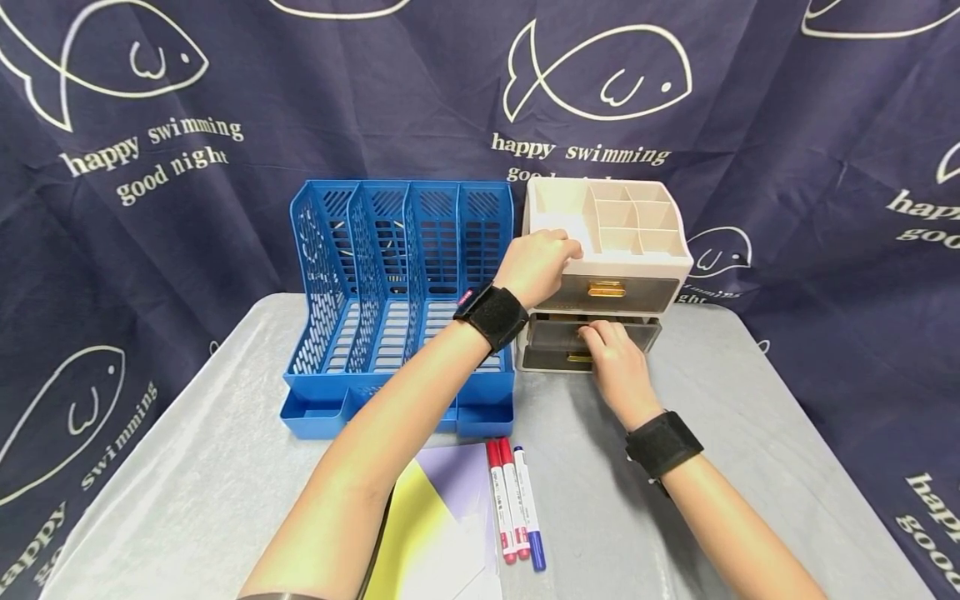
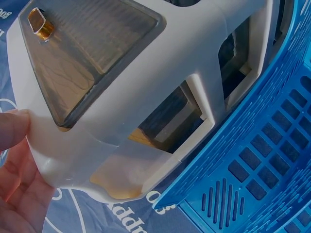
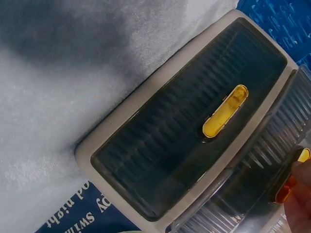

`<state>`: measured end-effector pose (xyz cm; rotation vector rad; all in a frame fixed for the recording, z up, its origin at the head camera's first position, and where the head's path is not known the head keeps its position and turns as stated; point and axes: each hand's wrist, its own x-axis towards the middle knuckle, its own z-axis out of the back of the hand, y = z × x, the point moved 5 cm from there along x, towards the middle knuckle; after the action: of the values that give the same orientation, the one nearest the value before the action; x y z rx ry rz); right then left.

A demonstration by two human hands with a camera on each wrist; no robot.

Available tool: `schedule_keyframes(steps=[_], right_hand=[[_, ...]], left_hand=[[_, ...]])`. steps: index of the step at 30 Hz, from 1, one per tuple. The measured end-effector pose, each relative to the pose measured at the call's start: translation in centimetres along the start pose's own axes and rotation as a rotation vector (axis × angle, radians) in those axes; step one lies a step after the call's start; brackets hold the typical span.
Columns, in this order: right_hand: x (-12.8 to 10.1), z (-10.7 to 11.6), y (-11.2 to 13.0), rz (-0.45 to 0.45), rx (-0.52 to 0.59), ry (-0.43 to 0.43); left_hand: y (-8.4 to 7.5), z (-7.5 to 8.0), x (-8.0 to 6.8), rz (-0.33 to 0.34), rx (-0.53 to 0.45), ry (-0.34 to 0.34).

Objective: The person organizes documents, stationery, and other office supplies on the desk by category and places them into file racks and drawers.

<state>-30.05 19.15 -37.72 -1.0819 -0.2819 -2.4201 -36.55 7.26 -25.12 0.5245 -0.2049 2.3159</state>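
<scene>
Left grip point(image 1: 536, 262): I have it clamped on the top edge of the white drawer box point(image 1: 618, 265).
Right grip point(image 1: 618, 367): I have it pinching the gold handle point(image 3: 304, 155) on the middle drawer point(image 1: 555, 336), which sticks out.
White drawer box: on the counter point(image 1: 720, 400), beside the blue rack point(image 1: 408, 242).

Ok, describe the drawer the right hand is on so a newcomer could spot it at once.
Right of the blue rack stands a white three-drawer organizer. Find the middle drawer, with the right hand at its gold handle. It alone juts out; the top drawer and bottom drawer sit shut.
</scene>
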Motion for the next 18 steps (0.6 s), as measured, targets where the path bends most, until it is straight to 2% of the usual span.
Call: schedule_keyframes(steps=[11,18], right_hand=[[0.25,-0.68,-0.24,-0.036,0.014,-0.030],[0.19,-0.62,-0.55,0.002,0.037,-0.032]], left_hand=[[0.01,0.05,-0.04,0.000,0.010,-0.008],[0.14,-0.06,0.07,-0.004,0.007,-0.020]])
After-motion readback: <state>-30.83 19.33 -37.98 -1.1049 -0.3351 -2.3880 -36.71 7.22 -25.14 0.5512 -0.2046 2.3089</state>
